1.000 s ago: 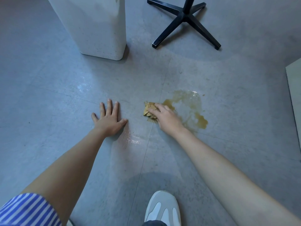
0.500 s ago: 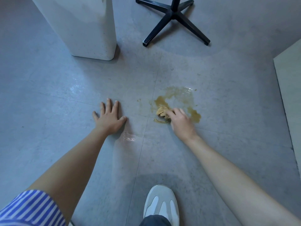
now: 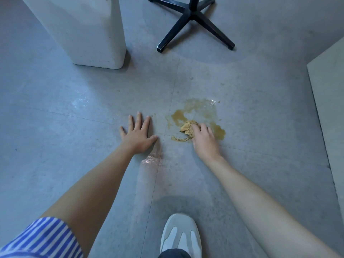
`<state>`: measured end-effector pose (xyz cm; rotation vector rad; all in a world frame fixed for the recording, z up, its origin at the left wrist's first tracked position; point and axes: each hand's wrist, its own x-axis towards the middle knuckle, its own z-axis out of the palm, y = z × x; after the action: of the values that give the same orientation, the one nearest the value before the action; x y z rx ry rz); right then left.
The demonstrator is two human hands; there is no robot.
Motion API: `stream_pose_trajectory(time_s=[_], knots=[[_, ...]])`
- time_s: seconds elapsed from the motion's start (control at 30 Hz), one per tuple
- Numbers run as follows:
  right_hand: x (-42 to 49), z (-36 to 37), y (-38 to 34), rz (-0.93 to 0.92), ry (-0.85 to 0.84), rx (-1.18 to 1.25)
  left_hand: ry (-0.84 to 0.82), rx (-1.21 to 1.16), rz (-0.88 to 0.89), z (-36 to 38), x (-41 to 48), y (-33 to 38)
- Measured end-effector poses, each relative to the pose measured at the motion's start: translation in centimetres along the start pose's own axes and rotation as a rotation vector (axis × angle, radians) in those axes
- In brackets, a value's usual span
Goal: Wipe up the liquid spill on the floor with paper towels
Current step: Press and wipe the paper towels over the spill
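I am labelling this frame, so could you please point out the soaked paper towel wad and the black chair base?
Soaked brown paper towel wad (image 3: 187, 127): head view, crumpled middle.
Black five-legged chair base (image 3: 191, 15): head view, central hub.

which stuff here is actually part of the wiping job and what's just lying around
Part of the job:
- brown spill on the floor
- soaked paper towel wad
- right hand pressing the wad
- left hand flat on the floor

Just there:
- black chair base
- white bin
- white shoe
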<state>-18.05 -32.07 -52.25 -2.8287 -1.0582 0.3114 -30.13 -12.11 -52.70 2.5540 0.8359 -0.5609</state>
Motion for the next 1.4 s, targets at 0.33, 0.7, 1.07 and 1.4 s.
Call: stream_pose_trajectory(time_s=[0.33,0.7,1.07,1.4], knots=[[-1.3,-0.1,-2.4,-0.441,0.044,0.064,-0.019,0.032,0.022,-0.4,-0.1,-0.6],[-2.9,-0.7,4.2,-0.074,0.137,0.037,-0.032,0.082,0.013,-0.8,-0.5,-0.2],[-0.6,-2.1,5.9,0.225,-0.07,-0.025,-0.039,0.114,0.012,-0.9,-0.3,-0.3],[-1.0,-1.7,1.2,0.229,-0.008,0.118,-0.028,0.099,0.011,-0.5,-0.3,-0.2]])
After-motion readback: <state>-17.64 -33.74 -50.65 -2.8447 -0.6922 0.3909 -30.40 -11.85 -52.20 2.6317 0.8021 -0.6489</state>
